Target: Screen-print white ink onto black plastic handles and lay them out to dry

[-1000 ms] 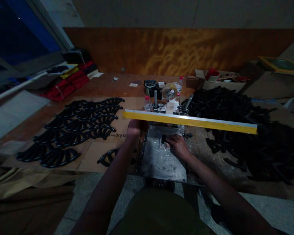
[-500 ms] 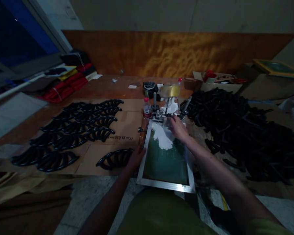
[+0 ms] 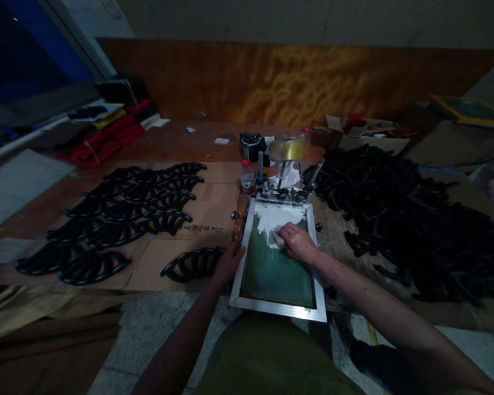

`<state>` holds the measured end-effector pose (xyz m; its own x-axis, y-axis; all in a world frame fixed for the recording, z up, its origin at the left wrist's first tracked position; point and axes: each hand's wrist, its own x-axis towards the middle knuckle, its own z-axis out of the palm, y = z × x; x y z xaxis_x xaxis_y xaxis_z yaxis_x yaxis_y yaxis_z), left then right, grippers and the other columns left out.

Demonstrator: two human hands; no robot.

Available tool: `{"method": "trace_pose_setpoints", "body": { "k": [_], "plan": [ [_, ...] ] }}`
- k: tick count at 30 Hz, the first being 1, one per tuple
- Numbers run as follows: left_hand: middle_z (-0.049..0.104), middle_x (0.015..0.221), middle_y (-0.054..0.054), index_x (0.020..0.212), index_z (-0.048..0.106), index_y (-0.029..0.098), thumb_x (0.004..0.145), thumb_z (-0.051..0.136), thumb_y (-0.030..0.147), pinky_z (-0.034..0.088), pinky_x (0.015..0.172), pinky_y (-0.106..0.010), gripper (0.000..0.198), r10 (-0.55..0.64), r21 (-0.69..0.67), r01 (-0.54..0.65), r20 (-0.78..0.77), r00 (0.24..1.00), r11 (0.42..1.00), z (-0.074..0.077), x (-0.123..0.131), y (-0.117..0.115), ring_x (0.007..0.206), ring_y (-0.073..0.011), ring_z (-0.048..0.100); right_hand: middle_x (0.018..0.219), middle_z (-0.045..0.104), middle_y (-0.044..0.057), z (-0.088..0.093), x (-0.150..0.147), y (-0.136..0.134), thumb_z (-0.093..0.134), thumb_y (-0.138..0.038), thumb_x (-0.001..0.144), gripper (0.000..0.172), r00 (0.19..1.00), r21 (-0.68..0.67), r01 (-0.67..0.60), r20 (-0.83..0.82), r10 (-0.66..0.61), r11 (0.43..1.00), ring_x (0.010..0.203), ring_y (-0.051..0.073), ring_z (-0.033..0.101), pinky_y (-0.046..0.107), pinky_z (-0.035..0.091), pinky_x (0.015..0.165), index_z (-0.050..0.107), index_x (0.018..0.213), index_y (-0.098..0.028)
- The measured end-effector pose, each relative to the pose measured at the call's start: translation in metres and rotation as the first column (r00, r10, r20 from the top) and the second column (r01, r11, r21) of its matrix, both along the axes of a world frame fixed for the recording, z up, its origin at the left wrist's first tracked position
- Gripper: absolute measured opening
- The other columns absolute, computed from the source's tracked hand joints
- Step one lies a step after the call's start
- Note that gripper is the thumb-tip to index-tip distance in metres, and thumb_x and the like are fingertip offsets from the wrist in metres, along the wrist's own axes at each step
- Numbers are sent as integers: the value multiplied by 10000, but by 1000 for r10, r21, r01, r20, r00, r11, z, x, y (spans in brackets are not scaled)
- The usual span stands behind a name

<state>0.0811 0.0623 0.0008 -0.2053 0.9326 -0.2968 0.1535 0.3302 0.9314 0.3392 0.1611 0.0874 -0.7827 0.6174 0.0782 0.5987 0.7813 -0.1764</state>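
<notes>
A screen-printing frame with a pale metal rim and green mesh lies in front of me. White ink covers the upper part of its mesh. My right hand is closed on a small pale squeegee, which sits at the lower edge of the ink. My left hand grips the left rim of the frame, its thumb at the edge and its other fingers partly hidden. Behind the frame stands the hinge clamp, smeared with white.
Black curved pieces lie in fanned rows on cardboard at left, with one small group beside my left hand. A large heap of black pieces fills the right side. A red-capped bottle and a dark tub stand behind.
My right hand has drawn the squeegee from the far end of the mesh toward me. White ink now covers the far area more widely. My left hand stays at the rim.
</notes>
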Motion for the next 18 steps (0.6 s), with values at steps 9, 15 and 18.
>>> {"method": "trace_pose_setpoints", "body": {
  "k": [9,15,18],
  "plan": [
    [587,1410,-125,1375,538,163,858,582,480,395,1106,-405,607,14,5,-14,-17,1000,1000,17,5,-2,1319,-272,533,942,630,111,8,2,5,502,-47,787,219,996,4,24,-85,-23,1000,934,243,524,335,424,819,628,923,-163],
    [661,1307,-118,1376,528,146,848,574,473,453,1047,-400,622,-1,10,0,33,999,1000,40,10,-3,1232,-267,600,950,635,113,-1,12,-7,493,-55,813,264,988,-12,-67,-138,65,998,942,240,540,331,440,837,652,1001,-149],
    [696,1237,-112,1367,539,148,839,590,461,489,994,-391,616,-8,-11,8,-25,1000,1000,58,9,-4,1172,-269,630,1014,654,95,16,3,22,534,-133,866,322,981,-58,74,-175,-83,996,974,232,572,310,445,833,633,1170,-172]
  ]
}}
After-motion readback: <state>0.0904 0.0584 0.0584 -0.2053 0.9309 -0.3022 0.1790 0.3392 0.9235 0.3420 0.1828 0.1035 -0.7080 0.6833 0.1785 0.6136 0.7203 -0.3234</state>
